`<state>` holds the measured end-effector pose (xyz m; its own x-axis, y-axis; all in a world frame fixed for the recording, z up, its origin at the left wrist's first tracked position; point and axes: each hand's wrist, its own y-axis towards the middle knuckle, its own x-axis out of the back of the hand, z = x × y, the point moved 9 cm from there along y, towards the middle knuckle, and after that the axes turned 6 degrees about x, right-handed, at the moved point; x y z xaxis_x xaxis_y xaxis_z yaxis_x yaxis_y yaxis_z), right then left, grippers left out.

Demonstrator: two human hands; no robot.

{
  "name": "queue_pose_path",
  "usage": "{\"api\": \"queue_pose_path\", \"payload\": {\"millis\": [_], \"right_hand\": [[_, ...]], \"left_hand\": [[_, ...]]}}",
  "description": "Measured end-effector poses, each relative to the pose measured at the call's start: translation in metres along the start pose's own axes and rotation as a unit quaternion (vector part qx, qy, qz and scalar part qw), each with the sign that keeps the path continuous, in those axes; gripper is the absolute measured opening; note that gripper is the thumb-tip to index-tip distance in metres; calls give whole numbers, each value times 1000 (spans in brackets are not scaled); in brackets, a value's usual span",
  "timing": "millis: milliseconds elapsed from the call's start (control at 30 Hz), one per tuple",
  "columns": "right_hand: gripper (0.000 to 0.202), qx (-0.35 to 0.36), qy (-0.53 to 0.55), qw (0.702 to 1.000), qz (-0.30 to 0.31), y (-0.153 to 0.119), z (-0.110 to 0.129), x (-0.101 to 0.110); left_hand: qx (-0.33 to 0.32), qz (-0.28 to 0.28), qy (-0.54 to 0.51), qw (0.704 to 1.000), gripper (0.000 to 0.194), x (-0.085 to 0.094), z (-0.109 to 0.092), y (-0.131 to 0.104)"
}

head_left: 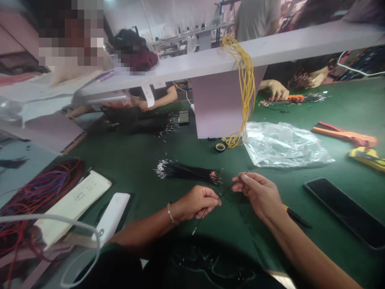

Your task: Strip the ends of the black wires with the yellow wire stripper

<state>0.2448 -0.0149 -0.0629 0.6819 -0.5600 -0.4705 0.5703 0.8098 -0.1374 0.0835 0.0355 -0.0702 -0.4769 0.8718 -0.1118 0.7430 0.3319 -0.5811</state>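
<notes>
My left hand (201,202) is closed in a pinch on a thin black wire (197,224), whose pale tip hangs below the fingers. The wire runs up and to the right toward my right hand (255,188), which pinches its other end between thumb and fingers. Just beyond both hands lies a bundle of black wires (188,171) on the green table. Silvery tips fan out at its left end and bare copper shows at its right end. Beneath my right forearm, a dark tool with a yellow-orange part (297,216) is partly hidden.
A black phone (345,210) lies at right, with orange-handled pliers (345,134) and a clear plastic bag (285,144) beyond. Yellow wires (247,88) drape over the shelf (192,64). A white power bank-like block (112,214) and red-blue wires (45,184) are left. Other people work across the table.
</notes>
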Motion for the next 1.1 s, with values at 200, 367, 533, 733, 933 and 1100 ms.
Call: {"api": "queue_pose_path", "payload": {"millis": [200, 367, 533, 733, 933, 1100], "right_hand": [[22, 0, 10, 1000, -28, 5, 1, 9], [25, 0, 33, 999, -40, 11, 5, 16], [27, 14, 44, 997, -66, 15, 15, 27], [28, 51, 31, 993, -101, 13, 33, 40], [29, 74, 9, 990, -117, 10, 40, 46], [26, 75, 3, 991, -114, 9, 39, 51]], "left_hand": [[-40, 2, 48, 998, 18, 0, -10, -3], [-43, 3, 71, 997, 22, 4, -15, -5], [-53, -18, 83, 995, 22, 14, -22, -6], [-60, -38, 131, 989, 23, 24, -27, -7], [-65, -69, 161, 982, 23, 33, -33, -10], [-79, -120, 185, 972, 20, 51, -43, -10]]}}
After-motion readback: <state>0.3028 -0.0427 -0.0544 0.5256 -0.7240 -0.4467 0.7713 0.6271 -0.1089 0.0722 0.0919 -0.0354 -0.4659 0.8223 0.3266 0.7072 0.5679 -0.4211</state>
